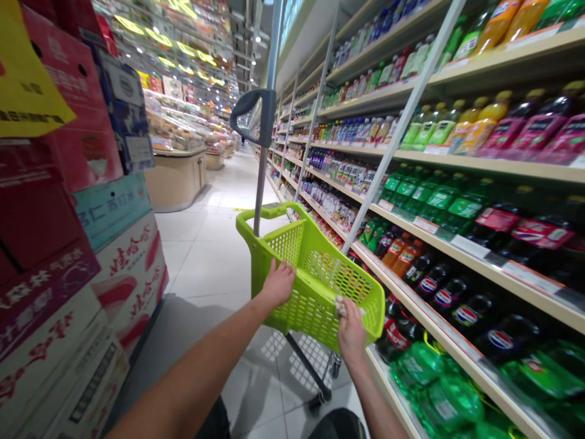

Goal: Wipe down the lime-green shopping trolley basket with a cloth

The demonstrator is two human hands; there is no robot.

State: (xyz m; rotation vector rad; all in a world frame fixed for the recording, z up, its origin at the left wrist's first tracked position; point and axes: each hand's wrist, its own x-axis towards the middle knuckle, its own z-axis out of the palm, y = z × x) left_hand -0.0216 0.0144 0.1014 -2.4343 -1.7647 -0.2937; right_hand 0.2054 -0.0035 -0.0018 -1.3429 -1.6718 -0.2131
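A lime-green shopping cart basket [315,299] with perforated walls stands in front of me on a dark wheeled frame. My left hand [278,283] grips its near rim, fingers curled over the edge. Farther right along that rim, my right hand [351,326] is closed on a crumpled whitish cloth [340,306], pressed against the basket; part of the cloth is hidden by the fingers. Rising from the basket's far left corner is a grey pole [261,183] with a dark looped handle [252,116]. The part of the basket's inside that I see holds no goods.
Shelves [503,155] of bottled drinks line the right side, close to the basket. Stacked drink cartons [119,268] stand at left. White floor tiles [205,268] run down the aisle, past a wooden display counter [176,180].
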